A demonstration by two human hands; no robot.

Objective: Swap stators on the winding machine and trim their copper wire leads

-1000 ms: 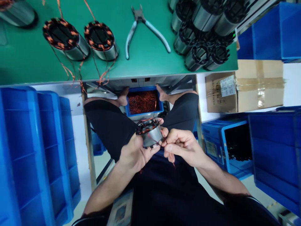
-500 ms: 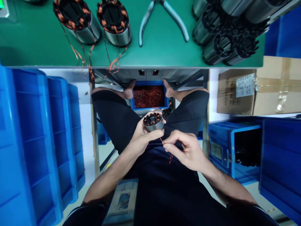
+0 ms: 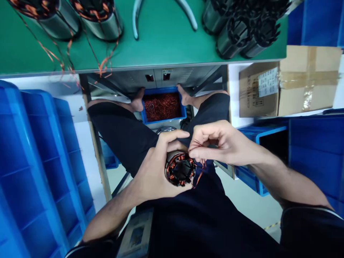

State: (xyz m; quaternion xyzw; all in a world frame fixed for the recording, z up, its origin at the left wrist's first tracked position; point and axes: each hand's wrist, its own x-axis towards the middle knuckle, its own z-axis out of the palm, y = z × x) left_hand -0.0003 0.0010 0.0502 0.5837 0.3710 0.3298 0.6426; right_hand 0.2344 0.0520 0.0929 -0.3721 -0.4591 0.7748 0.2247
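My left hand (image 3: 158, 168) is wrapped round a motor stator (image 3: 173, 156), a metal cylinder with black slotted ends and copper windings. Its open end faces up toward me, above my lap. At its right side my right hand (image 3: 212, 141) pinches thin copper wire (image 3: 195, 146) between thumb and fingers. More loose wire ends (image 3: 199, 175) hang off the stator's right edge, below the right hand. The far side of the stator is covered by my left fingers.
Two wound stators (image 3: 103, 25) with trailing wires stand on the green table (image 3: 166, 50). Pliers (image 3: 136, 21) lie beside them, and several unwound stators (image 3: 231, 37) stand right. Below is a blue bin (image 3: 163, 121) of copper scraps. Blue crates (image 3: 34, 143) and a cardboard box (image 3: 295, 86) flank me.
The stator has turned so its open end faces me, and the left hand's grip has shifted round it. My right hand has moved up beside the stator's rim. The view has shifted too.
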